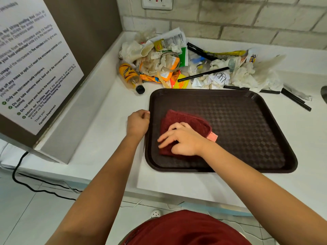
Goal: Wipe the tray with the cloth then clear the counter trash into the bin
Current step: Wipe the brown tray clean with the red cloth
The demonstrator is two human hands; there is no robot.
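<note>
Right hand (184,140) presses spread fingers flat on the soft, limp dark-red folded cloth (185,121) at the left part of the stiff, likely slippery brown textured plastic tray (247,124), whose left rim the left hand (138,122) grips, steadying it.

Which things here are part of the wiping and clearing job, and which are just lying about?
Part of the job: tray, held at its rim by the left hand; red cloth, pressed by the right hand; trash pile, including the bottle and black straws.

Just there: wall notice, power socket, black cable.
</note>
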